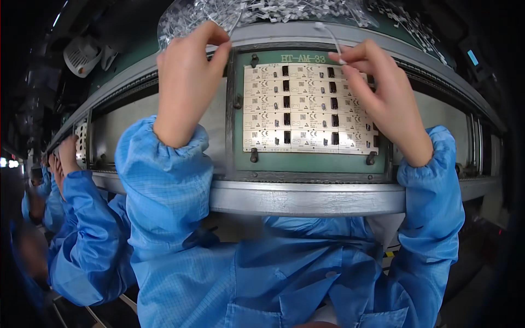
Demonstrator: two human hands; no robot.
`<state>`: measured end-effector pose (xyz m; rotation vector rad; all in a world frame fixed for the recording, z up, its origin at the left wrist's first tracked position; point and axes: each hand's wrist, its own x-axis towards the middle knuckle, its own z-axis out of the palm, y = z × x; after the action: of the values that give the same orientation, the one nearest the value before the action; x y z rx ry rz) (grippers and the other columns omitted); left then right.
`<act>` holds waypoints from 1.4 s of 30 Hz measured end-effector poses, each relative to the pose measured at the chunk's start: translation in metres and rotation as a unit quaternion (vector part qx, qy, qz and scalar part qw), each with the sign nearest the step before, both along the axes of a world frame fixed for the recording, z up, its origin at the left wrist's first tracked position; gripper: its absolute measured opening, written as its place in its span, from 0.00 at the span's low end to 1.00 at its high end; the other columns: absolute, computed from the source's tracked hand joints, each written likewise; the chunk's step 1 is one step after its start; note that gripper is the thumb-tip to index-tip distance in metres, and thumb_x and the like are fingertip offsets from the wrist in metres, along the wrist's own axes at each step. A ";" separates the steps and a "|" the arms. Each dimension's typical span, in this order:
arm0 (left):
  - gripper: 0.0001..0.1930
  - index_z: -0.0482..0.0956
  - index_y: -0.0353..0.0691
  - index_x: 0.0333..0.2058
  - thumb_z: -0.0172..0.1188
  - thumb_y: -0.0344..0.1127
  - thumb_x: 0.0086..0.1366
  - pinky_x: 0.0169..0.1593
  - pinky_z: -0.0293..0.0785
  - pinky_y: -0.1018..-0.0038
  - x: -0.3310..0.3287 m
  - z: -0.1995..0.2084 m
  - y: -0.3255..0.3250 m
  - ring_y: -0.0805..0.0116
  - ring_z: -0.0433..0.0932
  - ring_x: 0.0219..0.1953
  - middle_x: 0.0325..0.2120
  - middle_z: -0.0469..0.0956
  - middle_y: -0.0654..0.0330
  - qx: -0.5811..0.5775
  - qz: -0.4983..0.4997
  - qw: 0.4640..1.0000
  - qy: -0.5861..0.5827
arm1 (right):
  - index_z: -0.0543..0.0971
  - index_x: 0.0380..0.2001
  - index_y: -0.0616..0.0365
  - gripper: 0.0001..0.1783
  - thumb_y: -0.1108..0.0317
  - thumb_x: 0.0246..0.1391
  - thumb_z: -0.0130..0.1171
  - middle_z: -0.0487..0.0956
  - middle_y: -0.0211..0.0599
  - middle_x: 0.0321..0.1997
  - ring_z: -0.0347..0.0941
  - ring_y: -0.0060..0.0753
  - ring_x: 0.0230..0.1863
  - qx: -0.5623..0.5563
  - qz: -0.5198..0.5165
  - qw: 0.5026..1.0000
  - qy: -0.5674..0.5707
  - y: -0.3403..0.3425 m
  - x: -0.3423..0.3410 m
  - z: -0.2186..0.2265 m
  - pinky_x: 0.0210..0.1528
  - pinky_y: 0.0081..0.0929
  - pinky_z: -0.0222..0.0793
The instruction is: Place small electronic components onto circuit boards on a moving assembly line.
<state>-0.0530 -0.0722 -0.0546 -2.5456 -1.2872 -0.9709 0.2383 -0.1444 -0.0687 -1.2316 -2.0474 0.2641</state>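
Left hand (188,76) holds thumb and forefinger close together near a glossy, tangled cable heap (295,11); cannot tell whether anything is pinched. Next right, thin rectangular boards (310,109), probably stiff and brittle, sit in a flat green tray (311,162). Above its far edge, a white cable (334,42), seemingly light and bendy, best taken by its hard plug, is pinched near its lower end by the right hand (383,82).

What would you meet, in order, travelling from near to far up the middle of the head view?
Blue smock, near metal rail, green plate's front margin, white circuit-board panel, far metal rail, heap of white-plugged wires.
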 end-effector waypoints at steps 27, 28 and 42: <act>0.14 0.73 0.34 0.45 0.50 0.41 0.77 0.49 0.73 0.68 0.009 -0.018 -0.013 0.61 0.80 0.40 0.35 0.82 0.50 -0.409 -0.036 0.903 -0.130 | 0.74 0.45 0.62 0.07 0.75 0.66 0.55 0.87 0.40 0.46 0.78 0.42 0.60 0.078 -0.048 0.995 -0.039 -0.003 0.028 0.017 0.58 0.32 0.72; 0.13 0.73 0.34 0.45 0.50 0.40 0.77 0.48 0.73 0.66 0.013 -0.016 -0.013 0.59 0.80 0.39 0.36 0.82 0.49 -0.401 -0.040 0.908 -0.110 | 0.74 0.45 0.62 0.07 0.75 0.66 0.55 0.87 0.40 0.46 0.78 0.42 0.60 0.074 -0.049 0.995 -0.041 -0.004 0.026 0.019 0.58 0.32 0.72; 0.07 0.79 0.35 0.44 0.59 0.30 0.71 0.43 0.77 0.75 0.016 0.008 -0.009 0.68 0.85 0.37 0.35 0.85 0.57 -0.100 -0.062 0.984 -0.136 | 0.81 0.36 0.62 0.04 0.74 0.58 0.62 0.80 0.39 0.37 0.75 0.34 0.39 0.053 0.010 0.991 -0.126 0.023 -0.005 -0.004 0.39 0.30 0.69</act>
<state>-0.0371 -0.0814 -0.0470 -2.7471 -1.3712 -1.3165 0.2328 -0.1218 -0.0730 -1.2291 -2.2575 0.0084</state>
